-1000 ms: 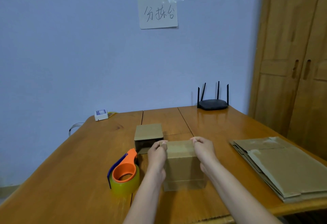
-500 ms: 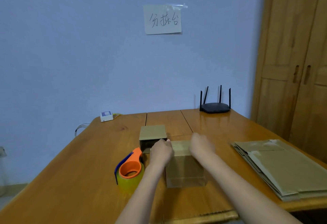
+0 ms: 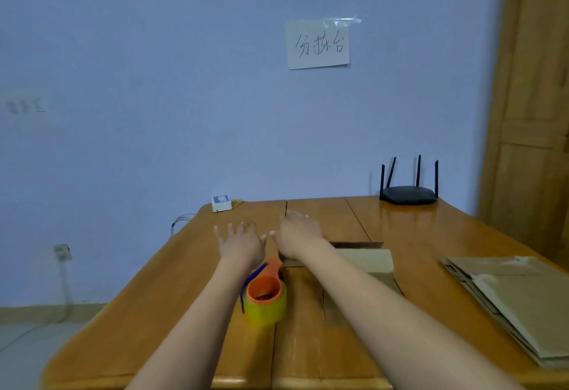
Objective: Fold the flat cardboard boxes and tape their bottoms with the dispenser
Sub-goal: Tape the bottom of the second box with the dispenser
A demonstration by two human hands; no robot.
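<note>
Both hands are out flat over the far part of the desk, fingers spread, neither grip holding anything. The left hand hovers palm-down, and the tape dispenser sits just behind its wrist, at about 6 o'clock from it, orange core up, long axis running 12 to 6. The right hand is a touch further out; the folded cardboard box is at roughly 4 o'clock from it, partly under that forearm. Can't tell if either palm is touching anything underneath. The left looks nearer the dispenser, so I'd guess it draws back for it. The flat boxes are stacked well off at 3 o'clock, near the desk's right edge
</note>
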